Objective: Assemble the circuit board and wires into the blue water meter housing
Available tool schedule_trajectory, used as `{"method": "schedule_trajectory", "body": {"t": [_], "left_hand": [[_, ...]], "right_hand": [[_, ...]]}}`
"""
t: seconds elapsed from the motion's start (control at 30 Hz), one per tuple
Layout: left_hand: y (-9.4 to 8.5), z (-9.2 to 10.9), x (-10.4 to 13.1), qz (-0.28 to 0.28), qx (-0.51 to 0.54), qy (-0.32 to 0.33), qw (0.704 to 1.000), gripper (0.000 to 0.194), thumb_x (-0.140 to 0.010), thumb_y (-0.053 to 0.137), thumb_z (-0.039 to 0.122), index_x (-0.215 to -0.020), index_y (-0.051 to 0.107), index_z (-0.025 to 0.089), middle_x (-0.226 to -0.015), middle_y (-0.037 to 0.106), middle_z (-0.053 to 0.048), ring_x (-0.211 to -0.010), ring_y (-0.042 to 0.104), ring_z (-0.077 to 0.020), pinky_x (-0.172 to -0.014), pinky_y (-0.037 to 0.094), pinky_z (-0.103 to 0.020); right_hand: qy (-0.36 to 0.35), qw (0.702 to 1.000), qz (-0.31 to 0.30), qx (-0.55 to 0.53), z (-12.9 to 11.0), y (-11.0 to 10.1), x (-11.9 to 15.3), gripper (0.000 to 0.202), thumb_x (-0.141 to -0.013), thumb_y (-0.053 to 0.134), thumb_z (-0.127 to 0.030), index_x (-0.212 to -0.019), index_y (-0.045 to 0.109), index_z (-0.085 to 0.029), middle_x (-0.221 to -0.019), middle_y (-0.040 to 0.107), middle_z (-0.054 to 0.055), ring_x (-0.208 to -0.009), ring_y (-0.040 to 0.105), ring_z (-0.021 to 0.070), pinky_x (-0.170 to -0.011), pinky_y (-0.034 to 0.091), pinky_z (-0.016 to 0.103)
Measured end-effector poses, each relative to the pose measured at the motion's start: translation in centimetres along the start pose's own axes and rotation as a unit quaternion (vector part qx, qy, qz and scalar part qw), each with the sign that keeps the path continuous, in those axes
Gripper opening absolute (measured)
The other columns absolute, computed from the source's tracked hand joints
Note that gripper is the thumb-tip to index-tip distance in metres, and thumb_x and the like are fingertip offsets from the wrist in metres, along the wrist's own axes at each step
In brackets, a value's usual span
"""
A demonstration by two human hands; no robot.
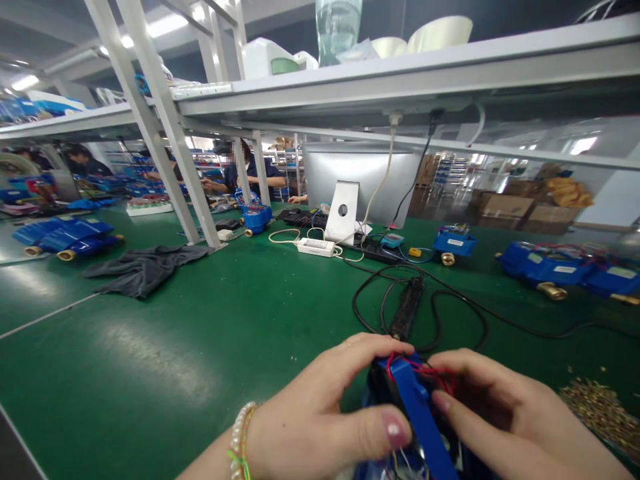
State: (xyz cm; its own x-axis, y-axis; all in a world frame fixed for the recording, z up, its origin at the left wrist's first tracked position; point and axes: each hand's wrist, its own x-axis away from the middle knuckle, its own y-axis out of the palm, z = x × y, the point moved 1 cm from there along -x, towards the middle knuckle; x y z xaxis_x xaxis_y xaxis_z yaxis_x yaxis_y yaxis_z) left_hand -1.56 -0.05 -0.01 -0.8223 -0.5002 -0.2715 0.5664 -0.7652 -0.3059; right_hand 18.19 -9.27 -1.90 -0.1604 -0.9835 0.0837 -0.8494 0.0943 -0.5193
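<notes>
My left hand [320, 413] and my right hand [505, 420] both grip a blue plastic device housing [417, 407] at the bottom of the head view, just above the green table. Red wires [430, 370] loop out of its top between my fingers. My left thumb presses on the housing's near edge, and my right fingers curl over the wires. A bead bracelet sits on my left wrist. The underside of the housing is hidden by my hands.
A black tool [407, 307] with a coiled black cable lies just beyond my hands. A pile of small brass screws [600, 410] is at right. Blue meters [555, 270] line the right, a grey cloth [143, 270] lies left, a monitor [360, 180] stands behind. Another person sits far back.
</notes>
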Motion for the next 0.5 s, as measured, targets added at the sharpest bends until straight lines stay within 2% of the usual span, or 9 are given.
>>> {"method": "schedule_trajectory", "body": {"t": [0.1,0.2,0.33,0.43,0.5], "left_hand": [[-0.5,0.1,-0.7,0.005,-0.042,0.042,0.998,0.033,-0.085,0.059,0.026,-0.118,0.058,0.023,-0.116,0.063,-0.002,-0.108,0.055,-0.0149,-0.096,0.040,-0.024],[-0.5,0.2,-1.7,-0.021,-0.070,0.067,0.995,0.033,-0.081,0.065,0.025,-0.113,0.063,0.017,-0.105,0.066,-0.007,-0.102,0.056,-0.0171,-0.095,0.040,-0.027],[-0.4,1.4,-2.8,-0.078,-0.178,0.110,0.975,0.040,-0.086,0.057,0.018,-0.125,0.053,0.015,-0.098,0.062,-0.009,-0.101,0.052,-0.0172,-0.097,0.036,-0.028],[-0.1,2.1,-3.0,-0.119,-0.234,0.098,0.960,0.046,-0.088,0.050,0.017,-0.133,0.043,0.016,-0.102,0.059,-0.009,-0.097,0.051,-0.0170,-0.093,0.039,-0.027],[0.1,2.4,-3.0,-0.123,-0.252,0.098,0.955,0.047,-0.088,0.049,0.018,-0.134,0.041,0.012,-0.102,0.059,-0.010,-0.096,0.051,-0.0176,-0.093,0.039,-0.028]], "right_hand": [[0.017,1.000,-0.019,0.007,-1.1,-0.4,-0.1,0.031,-0.080,0.047,-0.052,-0.085,0.057,-0.023,-0.081,0.059,0.001,-0.077,0.055,0.0207,-0.063,0.046,0.027],[0.016,0.995,-0.048,-0.088,-2.2,-0.8,-0.3,0.034,-0.076,0.055,-0.054,-0.079,0.059,-0.021,-0.075,0.054,0.001,-0.072,0.051,0.0180,-0.058,0.043,0.023],[0.032,0.974,-0.053,-0.218,-2.2,-1.4,-0.4,0.031,-0.075,0.067,-0.049,-0.081,0.060,-0.019,-0.075,0.056,0.000,-0.070,0.051,0.0143,-0.062,0.047,0.018],[-0.028,0.981,-0.017,-0.192,-1.4,-1.7,-0.1,0.026,-0.080,0.065,-0.048,-0.087,0.061,-0.024,-0.082,0.060,0.000,-0.076,0.057,0.0145,-0.066,0.051,0.016],[-0.080,0.986,0.052,-0.135,-0.9,-1.7,0.5,0.024,-0.082,0.063,-0.048,-0.087,0.061,-0.025,-0.084,0.061,0.000,-0.077,0.059,0.0150,-0.061,0.051,0.012]]}}
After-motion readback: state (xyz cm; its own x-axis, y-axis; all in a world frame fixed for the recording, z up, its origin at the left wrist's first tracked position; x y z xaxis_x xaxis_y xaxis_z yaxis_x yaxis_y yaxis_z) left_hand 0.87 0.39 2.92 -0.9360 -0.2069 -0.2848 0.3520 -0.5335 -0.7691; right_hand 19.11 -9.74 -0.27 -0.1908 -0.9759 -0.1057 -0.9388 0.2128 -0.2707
